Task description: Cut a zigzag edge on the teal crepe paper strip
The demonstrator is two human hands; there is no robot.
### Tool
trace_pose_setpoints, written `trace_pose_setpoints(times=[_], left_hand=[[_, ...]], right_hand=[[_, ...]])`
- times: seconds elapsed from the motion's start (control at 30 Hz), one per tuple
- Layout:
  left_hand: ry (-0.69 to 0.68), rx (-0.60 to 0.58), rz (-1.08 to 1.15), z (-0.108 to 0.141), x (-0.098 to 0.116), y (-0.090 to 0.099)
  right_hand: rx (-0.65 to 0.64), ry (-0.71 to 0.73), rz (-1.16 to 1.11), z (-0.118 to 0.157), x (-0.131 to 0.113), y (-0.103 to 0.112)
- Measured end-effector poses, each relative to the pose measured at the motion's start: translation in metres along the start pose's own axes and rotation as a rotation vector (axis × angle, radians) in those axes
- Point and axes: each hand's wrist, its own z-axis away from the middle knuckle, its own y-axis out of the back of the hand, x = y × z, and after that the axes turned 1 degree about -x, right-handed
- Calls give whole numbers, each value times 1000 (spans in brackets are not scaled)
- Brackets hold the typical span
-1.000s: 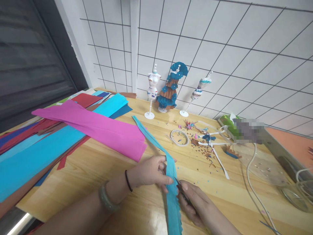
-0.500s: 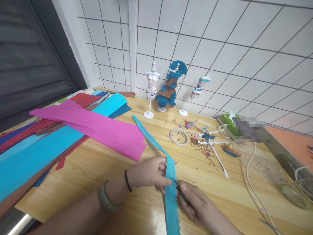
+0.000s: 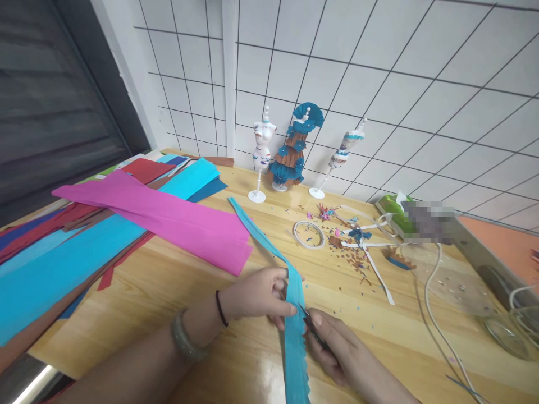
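My left hand (image 3: 259, 296) pinches a long turquoise crepe paper strip (image 3: 297, 359) between thumb and fingers. The strip runs from the table's middle toward me, and its right edge below my hand is cut into small scallops. In my right hand (image 3: 343, 350) is a pair of small dark scissors (image 3: 312, 325), gripped with the fingers wrapped round the handles. The blade tips touch the strip's right edge, just beside my left thumb. My right fingers partly hide the handles.
Pink crepe paper (image 3: 185, 224) lies over a pile of coloured sheets at left. Three small mannequins stand at the back, the middle one in a paper dress (image 3: 292, 148). A tape roll (image 3: 309, 234), paper scraps (image 3: 356, 255), a cable (image 3: 429, 297) and a glass jar (image 3: 505, 336) are on the right.
Both hands keep nearly the same place on the strip. The scissor tips have shifted very slightly upward along its edge; the view has moved a little.
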Motion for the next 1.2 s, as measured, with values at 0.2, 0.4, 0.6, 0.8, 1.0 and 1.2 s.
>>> trace_pose_setpoints(times=[0.2, 0.4, 0.6, 0.8, 1.0, 1.2], left_hand=[[-53, 57, 49, -1, 1, -2], [-89, 106, 101, -4, -2, -4], [-138, 178, 126, -5, -3, -10], [-232, 307, 111, -8, -2, -17], [-296, 395, 137, -9, -4, -25], [-283, 394, 278, -10, -5, -28]], right_hand=[[56, 14, -67, -2, 1, -4], [68, -4, -159, -6, 4, -3], [135, -12, -186, -8, 7, -4], [153, -20, -314, -11, 3, -7], [193, -12, -434, -12, 1, -13], [237, 17, -453, -15, 3, -16]])
